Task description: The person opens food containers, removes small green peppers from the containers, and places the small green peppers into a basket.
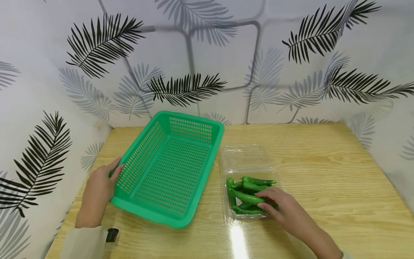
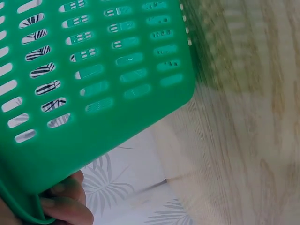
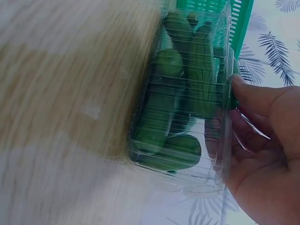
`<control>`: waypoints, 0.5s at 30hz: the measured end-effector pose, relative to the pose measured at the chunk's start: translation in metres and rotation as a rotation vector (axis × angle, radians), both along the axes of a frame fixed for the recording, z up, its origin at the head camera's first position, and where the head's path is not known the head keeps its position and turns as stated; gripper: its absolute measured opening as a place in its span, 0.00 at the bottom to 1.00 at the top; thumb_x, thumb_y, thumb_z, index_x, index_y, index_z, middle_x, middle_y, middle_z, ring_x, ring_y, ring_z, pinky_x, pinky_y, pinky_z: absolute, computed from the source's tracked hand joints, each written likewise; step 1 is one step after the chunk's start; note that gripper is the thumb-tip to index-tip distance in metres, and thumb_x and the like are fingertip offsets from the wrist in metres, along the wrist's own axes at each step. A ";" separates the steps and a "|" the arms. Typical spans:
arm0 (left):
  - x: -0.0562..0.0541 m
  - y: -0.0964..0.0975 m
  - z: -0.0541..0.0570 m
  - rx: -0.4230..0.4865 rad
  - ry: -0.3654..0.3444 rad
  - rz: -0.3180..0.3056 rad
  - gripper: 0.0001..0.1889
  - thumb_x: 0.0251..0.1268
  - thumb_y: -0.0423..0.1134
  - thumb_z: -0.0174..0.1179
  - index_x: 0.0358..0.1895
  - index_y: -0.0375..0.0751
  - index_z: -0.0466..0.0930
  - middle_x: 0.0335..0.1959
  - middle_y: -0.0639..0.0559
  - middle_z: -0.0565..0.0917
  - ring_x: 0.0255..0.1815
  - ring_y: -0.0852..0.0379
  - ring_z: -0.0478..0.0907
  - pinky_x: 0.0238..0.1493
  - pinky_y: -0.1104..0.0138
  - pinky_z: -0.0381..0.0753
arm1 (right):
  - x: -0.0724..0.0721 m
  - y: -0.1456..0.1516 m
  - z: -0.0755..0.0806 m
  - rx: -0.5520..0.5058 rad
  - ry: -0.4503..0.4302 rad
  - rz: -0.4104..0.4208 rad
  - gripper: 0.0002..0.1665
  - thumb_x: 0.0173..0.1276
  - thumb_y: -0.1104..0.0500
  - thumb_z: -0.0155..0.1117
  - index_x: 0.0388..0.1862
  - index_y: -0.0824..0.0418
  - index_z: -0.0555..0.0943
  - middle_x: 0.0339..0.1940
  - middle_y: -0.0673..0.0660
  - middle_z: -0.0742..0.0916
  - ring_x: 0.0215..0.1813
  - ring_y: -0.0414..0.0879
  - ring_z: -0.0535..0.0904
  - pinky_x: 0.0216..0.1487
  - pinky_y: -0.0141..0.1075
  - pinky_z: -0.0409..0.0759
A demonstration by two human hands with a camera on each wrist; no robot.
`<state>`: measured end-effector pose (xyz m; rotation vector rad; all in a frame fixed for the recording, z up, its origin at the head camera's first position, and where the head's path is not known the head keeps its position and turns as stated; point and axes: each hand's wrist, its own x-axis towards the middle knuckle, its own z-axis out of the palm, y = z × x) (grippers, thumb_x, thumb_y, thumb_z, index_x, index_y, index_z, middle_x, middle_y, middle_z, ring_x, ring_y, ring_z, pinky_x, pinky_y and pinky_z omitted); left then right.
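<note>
A green plastic basket [image 1: 171, 172] with slotted walls stands at an angle on the left of the table, nothing inside. My left hand [image 1: 101, 185] grips its near-left rim; in the left wrist view the fingers [image 2: 70, 206] curl round that edge. Right of it lies a clear hinged plastic box [image 1: 245, 158], lid folded back, holding several long green peppers [image 1: 253, 187]. With thumb and fingertips, my right hand [image 1: 284, 208] pinches a pepper [image 1: 247, 198] on top of the pile. The box's clear wall [image 3: 206, 185] partly covers the fingers in the right wrist view.
A light wood-patterned table [image 1: 326, 172] carries everything. Behind and beside it hangs a white cloth [image 1: 220, 46] with black and grey leaf prints. A small black object [image 1: 111, 235] shows beside the left sleeve [image 1: 84, 242].
</note>
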<state>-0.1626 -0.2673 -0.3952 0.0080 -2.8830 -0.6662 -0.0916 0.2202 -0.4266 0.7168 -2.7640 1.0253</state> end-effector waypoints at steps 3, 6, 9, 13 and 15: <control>0.005 0.002 -0.001 -0.008 0.006 0.003 0.24 0.72 0.45 0.48 0.66 0.39 0.65 0.39 0.31 0.78 0.13 0.54 0.62 0.13 0.64 0.63 | 0.001 0.000 0.001 0.005 -0.006 -0.006 0.15 0.61 0.60 0.67 0.47 0.54 0.80 0.42 0.42 0.81 0.39 0.33 0.76 0.36 0.31 0.77; 0.013 0.005 -0.002 -0.011 0.015 0.007 0.23 0.72 0.45 0.48 0.66 0.38 0.66 0.33 0.34 0.78 0.13 0.55 0.61 0.12 0.65 0.62 | 0.002 0.001 0.001 0.018 -0.011 -0.012 0.15 0.61 0.58 0.66 0.48 0.53 0.80 0.42 0.41 0.80 0.38 0.33 0.75 0.36 0.33 0.78; 0.020 0.010 -0.001 -0.011 0.015 0.018 0.23 0.72 0.45 0.49 0.65 0.38 0.66 0.30 0.36 0.78 0.13 0.55 0.61 0.12 0.65 0.62 | 0.003 0.002 0.000 0.025 -0.005 -0.012 0.15 0.62 0.58 0.66 0.48 0.52 0.80 0.42 0.41 0.80 0.38 0.32 0.75 0.36 0.33 0.78; 0.030 0.016 0.001 -0.016 0.001 0.041 0.23 0.72 0.45 0.49 0.65 0.38 0.66 0.28 0.37 0.78 0.15 0.54 0.62 0.14 0.64 0.63 | 0.003 0.002 0.000 0.026 0.004 -0.009 0.14 0.62 0.58 0.66 0.48 0.53 0.80 0.42 0.41 0.80 0.39 0.33 0.76 0.37 0.32 0.78; 0.036 0.019 0.001 -0.017 -0.004 0.055 0.23 0.72 0.46 0.48 0.65 0.37 0.67 0.29 0.36 0.78 0.16 0.54 0.64 0.14 0.64 0.64 | 0.003 0.002 0.001 0.024 0.009 -0.006 0.15 0.62 0.58 0.66 0.48 0.53 0.80 0.43 0.41 0.80 0.40 0.34 0.76 0.37 0.32 0.78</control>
